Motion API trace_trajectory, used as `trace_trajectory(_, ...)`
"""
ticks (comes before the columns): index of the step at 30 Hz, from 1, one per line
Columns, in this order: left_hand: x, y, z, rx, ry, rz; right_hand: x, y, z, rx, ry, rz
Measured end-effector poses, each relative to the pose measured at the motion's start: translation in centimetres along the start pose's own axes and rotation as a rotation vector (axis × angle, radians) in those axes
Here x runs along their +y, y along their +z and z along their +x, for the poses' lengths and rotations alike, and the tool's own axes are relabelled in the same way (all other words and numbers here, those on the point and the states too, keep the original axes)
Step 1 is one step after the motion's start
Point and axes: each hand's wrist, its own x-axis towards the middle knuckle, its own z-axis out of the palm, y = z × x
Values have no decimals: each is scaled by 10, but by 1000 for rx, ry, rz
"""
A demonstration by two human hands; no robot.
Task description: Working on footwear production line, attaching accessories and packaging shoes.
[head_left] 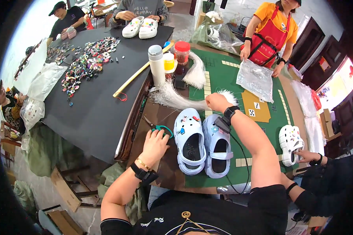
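Note:
Two light-blue clogs with charms, a left clog [190,141] and a right clog [218,147], stand side by side before me, toes pointing away. My right hand [217,102] is above their toes, fingers closed at the end of a bundle of clear thin strands [176,98]; the fingertips are partly hidden. Left of the clogs, my left hand [156,145] lies palm down, fingers a little apart and bent. Its fingertips are beside the teal handles of a pair of scissors [162,127], whose blades point away to the left. I cannot tell whether they touch.
Ahead stand a white bottle [157,65] and a red-lidded jar [182,53]. A wooden stick [132,79] and heaped charms [88,62] lie on the black table [94,117]. Co-workers handle white clogs [140,28], a clear bag [257,80] and, at right, a white charm-covered clog [289,145].

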Motion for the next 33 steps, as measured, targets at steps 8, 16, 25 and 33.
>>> trace_trajectory(8,-23,-18,-26,-47,-7,-20,6,-19,-5,137,48,152)
trace_trajectory(16,32,-53,-2,196,91,-381,-2,-44,-17,297,102,315)
trace_trajectory(25,76,-55,-2,93,333,-430,-18,-89,-46,338,221,774)
trace_trajectory(33,78,-47,5,-59,334,-501,-22,-141,-88,683,214,1224)
